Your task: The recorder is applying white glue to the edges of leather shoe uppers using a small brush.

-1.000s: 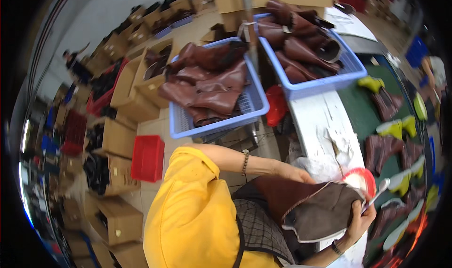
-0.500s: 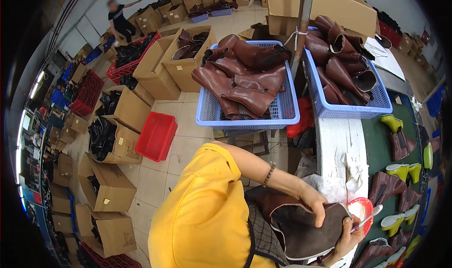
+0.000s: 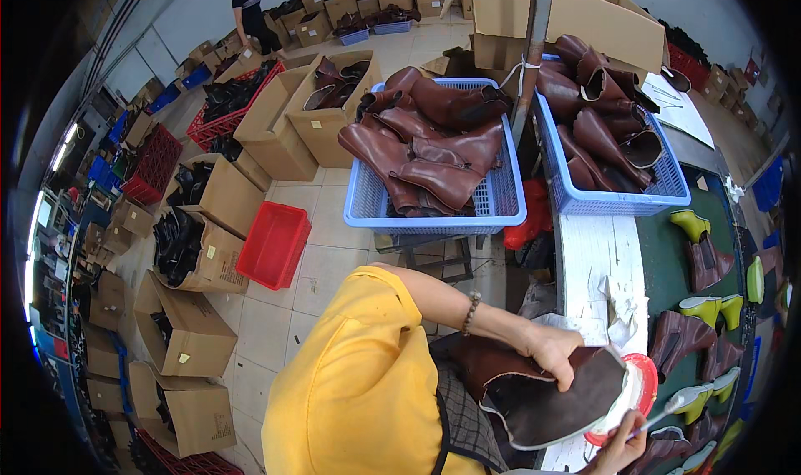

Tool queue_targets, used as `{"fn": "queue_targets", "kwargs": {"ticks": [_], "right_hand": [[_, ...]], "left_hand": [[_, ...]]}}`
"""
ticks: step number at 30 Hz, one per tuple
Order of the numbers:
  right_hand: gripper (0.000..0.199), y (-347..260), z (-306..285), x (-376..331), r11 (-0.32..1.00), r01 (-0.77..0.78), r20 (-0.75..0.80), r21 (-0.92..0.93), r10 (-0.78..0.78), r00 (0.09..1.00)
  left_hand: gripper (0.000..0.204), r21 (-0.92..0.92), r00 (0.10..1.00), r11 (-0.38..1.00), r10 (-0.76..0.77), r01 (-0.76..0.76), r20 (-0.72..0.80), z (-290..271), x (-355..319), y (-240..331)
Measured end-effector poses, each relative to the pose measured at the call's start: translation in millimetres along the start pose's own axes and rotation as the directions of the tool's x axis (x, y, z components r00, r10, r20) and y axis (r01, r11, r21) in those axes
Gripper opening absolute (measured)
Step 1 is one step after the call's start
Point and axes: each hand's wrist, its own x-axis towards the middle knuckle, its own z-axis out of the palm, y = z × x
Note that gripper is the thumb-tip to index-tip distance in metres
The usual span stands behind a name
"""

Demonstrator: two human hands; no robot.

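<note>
A brown leather boot upper lies across my lap and the edge of the white bench, its dark inner face turned up and its rim pale. My left hand grips its upper edge, thumb on the dark side and fingers hidden beneath. Beside its lower right edge, my right hand is closed on a thin brush whose pale end points up and right. Partly behind the upper, a red bowl holds white paste.
Blue baskets of brown uppers stand ahead. At right, a green conveyor carries brown uppers and yellow-green lasts. A metal post rises between the baskets. Cartons and a red bin stand on the left floor. Another person is far back.
My right hand has moved off the upper's edge, down and toward me, with the brush. The upper has shifted slightly, and more of the bowl shows. The far person has moved right.
</note>
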Motion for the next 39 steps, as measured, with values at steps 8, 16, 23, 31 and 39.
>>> {"fn": "queue_targets", "kwargs": {"ticks": [8,16,23,31,39], "right_hand": [[0.027,59.9,-53.2,-4.1,0.98,0.2,-0.227,-0.019,-0.199,0.953],[0.02,66.3,-22.0,1.1,0.872,0.11,-0.22,-0.478,-0.24,0.946],[0.016,64.0,-29.3,-9.5,0.798,0.036,-0.214,-0.602,-0.204,0.955],[0.015,52.7,-40.6,-9.0,0.776,0.103,-0.146,-0.622,-0.245,0.958],[0.012,21.9,-47.6,13.4,0.8,0.534,-0.076,-0.273,-0.571,0.817]], "left_hand": [[0.05,0.179,0.972,0.974,0.166,-0.136,-0.165,-42.9,-7.9,35.3],[0.036,0.181,0.958,0.981,-0.018,0.072,-0.286,-59.0,-5.4,78.0],[0.032,0.171,0.991,0.978,-0.104,0.117,-0.082,-45.3,31.6,65.4],[0.043,0.126,0.964,0.969,-0.228,0.212,0.139,-16.5,60.5,93.8],[0.054,0.254,0.817,0.868,-0.49,0.426,0.305,-6.1,96.7,99.6]]}}
